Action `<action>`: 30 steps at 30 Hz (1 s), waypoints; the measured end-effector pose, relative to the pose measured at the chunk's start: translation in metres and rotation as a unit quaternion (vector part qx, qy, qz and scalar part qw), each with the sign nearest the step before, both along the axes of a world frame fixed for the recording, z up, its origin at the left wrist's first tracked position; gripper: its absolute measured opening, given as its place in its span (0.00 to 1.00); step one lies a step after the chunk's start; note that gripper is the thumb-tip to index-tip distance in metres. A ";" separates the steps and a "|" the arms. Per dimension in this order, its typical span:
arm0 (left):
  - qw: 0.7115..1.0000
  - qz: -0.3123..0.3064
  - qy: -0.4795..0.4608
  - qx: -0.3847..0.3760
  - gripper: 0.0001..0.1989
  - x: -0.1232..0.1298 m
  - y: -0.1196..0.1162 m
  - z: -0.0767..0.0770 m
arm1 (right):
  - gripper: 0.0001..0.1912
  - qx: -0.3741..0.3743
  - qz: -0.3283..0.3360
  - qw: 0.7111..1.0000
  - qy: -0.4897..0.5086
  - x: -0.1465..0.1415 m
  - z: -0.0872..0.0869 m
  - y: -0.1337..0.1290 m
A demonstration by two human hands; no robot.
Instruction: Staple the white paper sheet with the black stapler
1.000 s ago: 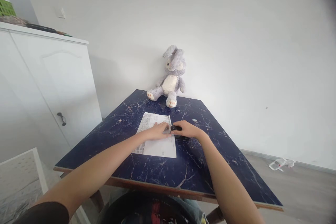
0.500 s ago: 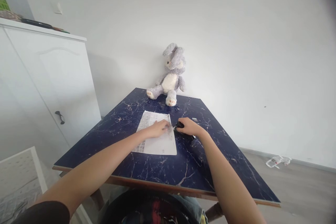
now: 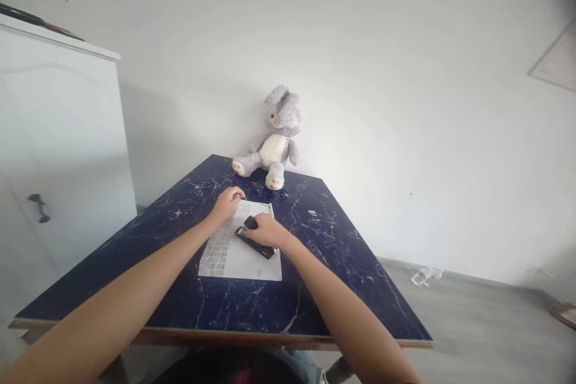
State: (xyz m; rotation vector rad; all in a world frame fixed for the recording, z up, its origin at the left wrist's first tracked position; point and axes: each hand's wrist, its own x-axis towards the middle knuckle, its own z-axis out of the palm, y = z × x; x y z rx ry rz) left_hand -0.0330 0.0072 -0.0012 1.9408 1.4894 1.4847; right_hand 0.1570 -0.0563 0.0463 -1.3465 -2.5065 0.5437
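I see the right hand (image 3: 270, 231) clamped on a black stapler (image 3: 258, 245) over the paper (image 3: 240, 266); the left hand (image 3: 226, 202) curls at its far-left corner, pinch unclear. Dragging the stapler could crease the paper.

The right hand (image 3: 266, 231) gripped a black stapler (image 3: 257, 243) over the printed paper (image 3: 238, 267); the left hand (image 3: 228, 201) lay at the sheet's far left corner. A plush rabbit (image 3: 273, 147) sat at the back of the blue marbled desk (image 3: 351, 270).
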 end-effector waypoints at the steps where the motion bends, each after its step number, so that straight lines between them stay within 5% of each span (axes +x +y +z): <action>1: 1.000 0.002 -0.003 -0.003 0.11 -0.002 0.003 -0.002 | 0.13 -0.002 0.004 1.000 -0.021 -0.001 -0.002 -0.002; 5: 1.000 0.004 -0.018 -0.020 0.11 -0.003 0.007 -0.010 | 0.15 0.014 -0.010 0.997 -0.071 0.036 -0.007 -0.023; 10: 0.999 -0.007 -0.038 -0.025 0.11 0.006 0.000 -0.010 | 0.14 -0.015 -0.067 0.996 -0.062 0.137 -0.012 -0.047; 16: 0.997 -0.017 -0.066 -0.034 0.11 0.007 -0.001 -0.008 | 0.28 -0.082 -0.058 0.995 -0.014 0.219 0.001 -0.027; 19: 0.980 -0.070 -0.177 -0.057 0.09 0.002 0.002 -0.006 | 0.30 -0.030 -0.093 0.994 0.038 0.226 0.003 0.005; 22: 0.903 -0.183 -0.362 -0.139 0.05 -0.012 0.005 0.000 | 0.33 0.082 -0.110 0.991 -0.008 0.216 -0.012 0.045; 24: 0.857 -0.235 -0.420 -0.185 0.03 -0.028 0.004 0.008 | 0.37 0.080 -0.105 0.987 -0.087 0.204 -0.030 0.067; 30: 0.804 -0.278 -0.480 -0.214 0.11 -0.104 -0.008 0.027 | 0.36 0.031 -0.150 0.972 -0.181 0.169 -0.071 0.098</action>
